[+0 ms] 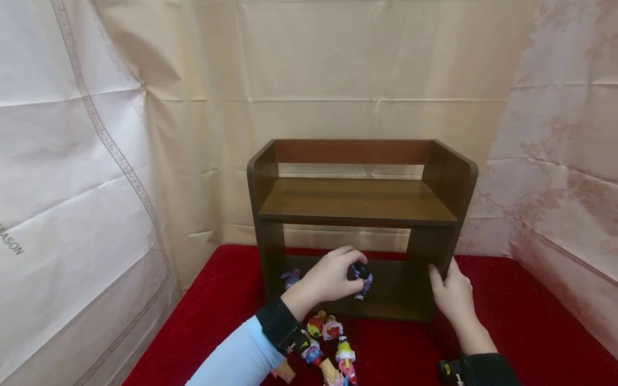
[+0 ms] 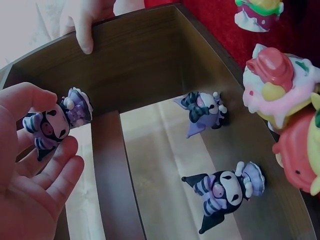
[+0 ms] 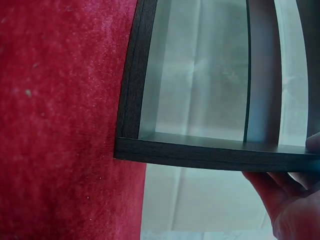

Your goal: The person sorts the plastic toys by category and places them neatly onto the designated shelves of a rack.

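My left hand (image 1: 330,276) pinches a small toy figurine (image 2: 55,122) with a black hood and purple dress between thumb and fingers. It holds the figurine at the lower level of a dark brown wooden shelf (image 1: 357,198). In the left wrist view, two more purple figurines stand on the bottom board: one with a dark bow (image 2: 204,109), the other with a black hood and striped bows (image 2: 225,192). My right hand (image 1: 454,292) grips the shelf's right side panel (image 3: 215,154), its thumb on the inner face and its fingers outside.
Several colourful toy figures, including a pink-iced one (image 2: 280,85), lie on the red cloth (image 1: 386,354) before the shelf, partly behind my left forearm. The upper board (image 1: 357,201) is above my left hand. Beige sheeting (image 1: 338,64) hangs behind.
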A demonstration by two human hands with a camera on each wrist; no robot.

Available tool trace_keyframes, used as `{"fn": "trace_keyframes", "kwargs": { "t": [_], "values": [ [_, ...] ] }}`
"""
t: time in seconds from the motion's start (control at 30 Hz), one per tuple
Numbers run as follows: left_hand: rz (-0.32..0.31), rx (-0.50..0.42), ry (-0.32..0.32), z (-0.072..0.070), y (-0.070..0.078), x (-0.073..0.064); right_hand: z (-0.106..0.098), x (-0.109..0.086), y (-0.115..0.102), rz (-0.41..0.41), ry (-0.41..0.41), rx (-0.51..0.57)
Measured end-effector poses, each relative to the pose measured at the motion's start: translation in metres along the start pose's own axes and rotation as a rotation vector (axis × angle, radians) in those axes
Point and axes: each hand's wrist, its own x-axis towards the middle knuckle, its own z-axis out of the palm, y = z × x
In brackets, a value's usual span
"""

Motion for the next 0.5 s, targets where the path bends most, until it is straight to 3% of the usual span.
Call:
{"fn": "trace_keyframes", "kwargs": {
  "t": [0.5],
  "values": [
    [-0.008,0.038,-0.055,0.018,-0.001,0.024,0.002,0.000,0.001,-0.017,0.013,-0.002]
  ]
}}
